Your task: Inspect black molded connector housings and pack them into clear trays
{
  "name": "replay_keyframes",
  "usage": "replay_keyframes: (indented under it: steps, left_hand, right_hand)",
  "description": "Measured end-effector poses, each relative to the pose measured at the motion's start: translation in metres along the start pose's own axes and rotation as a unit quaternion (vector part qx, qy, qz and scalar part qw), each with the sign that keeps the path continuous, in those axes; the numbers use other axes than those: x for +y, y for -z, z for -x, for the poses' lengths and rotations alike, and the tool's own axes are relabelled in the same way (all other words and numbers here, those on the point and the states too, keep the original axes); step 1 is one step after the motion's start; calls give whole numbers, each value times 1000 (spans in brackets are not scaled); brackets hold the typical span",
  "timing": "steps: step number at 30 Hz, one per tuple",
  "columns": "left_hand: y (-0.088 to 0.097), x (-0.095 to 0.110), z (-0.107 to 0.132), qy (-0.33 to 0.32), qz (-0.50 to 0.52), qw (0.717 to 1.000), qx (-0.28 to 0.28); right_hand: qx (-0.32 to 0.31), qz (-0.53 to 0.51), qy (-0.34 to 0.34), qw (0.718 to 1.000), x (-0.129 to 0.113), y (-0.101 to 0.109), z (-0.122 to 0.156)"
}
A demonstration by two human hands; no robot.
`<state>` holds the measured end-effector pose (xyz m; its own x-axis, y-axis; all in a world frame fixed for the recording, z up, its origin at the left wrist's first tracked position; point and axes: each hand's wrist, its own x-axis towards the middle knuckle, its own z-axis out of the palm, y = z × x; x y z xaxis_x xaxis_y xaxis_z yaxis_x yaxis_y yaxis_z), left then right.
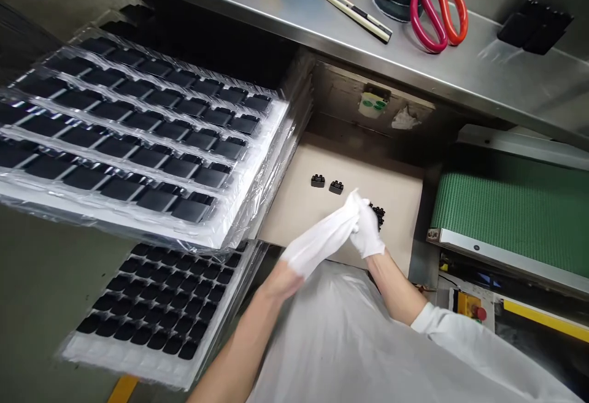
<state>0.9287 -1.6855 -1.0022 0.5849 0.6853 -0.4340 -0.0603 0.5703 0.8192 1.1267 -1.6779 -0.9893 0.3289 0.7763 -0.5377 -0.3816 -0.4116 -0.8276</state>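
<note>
Beige worktop, gloved hands together, grip unclear, black parts beyond and beside.

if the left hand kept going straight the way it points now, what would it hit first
Most likely the right hand: the left hand points up and to the right, and the two gloved hands meet at its fingertip end. Exact contact and depth are hard to judge.
</note>
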Motion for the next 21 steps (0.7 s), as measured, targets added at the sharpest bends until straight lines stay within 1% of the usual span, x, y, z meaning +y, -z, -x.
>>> replay_keyframes:
  steps: [1,2,3,4,5,6,7,8,10,11,12,13,15,16,18,21]
  left_hand:
    - [1,2,8,1,54,998,-24]
    - [1,3,14,-11,91,995,-31]
    - [-1,2,18,-33,103,994,-23]
    - [-5,1,17,-62,88,994,-4]
    - [-12,0,13,-98,40,994,25]
    - [-20,-2,4,-139,-30,988,60]
    - [-28,-3,-8,-179,-101,974,94]
    - [-36,-3,-22,-219,-158,953,137]
    - [-47,-4,-49,-287,-219,902,236]
    - [-49,-4,-61,-314,-234,880,268]
    - [-50,-5,-70,-335,-248,867,275]
    - [-51,-6,-77,-350,-263,859,266]
    - [-51,-8,-84,-365,-287,854,236]
    - [-51,-9,-86,-362,-292,854,232]
    - [-51,-10,-88,-340,-295,861,237]
    - [-44,-8,-93,-292,-299,876,239]
  right_hand:
    - [25,-46,8,999,-9,8,-3]
    - [28,-85,5,996,-17,14,-3]
    - [1,-102,-13,995,-22,18,-2]
    - [-55,-91,-39,994,-24,18,1]
    - [-122,-60,-60,989,-24,17,5]
    - [-179,-30,-72,981,-22,13,9]
    - [-215,-15,-73,974,-18,8,13]
    - [-230,-19,-70,970,-14,2,17]
    - [-208,-69,-65,974,-6,-7,23]
    - [-188,-95,-72,975,-3,-9,25]
    - [-170,-115,-82,975,0,-11,27]
    - [-148,-132,-86,976,2,-11,29]
    - [-107,-156,-84,978,5,-11,33]
    - [-89,-166,-77,979,6,-11,35]
    - [-62,-171,-56,982,6,-10,42]
    - [-61,-120,-57,989,2,-7,58]
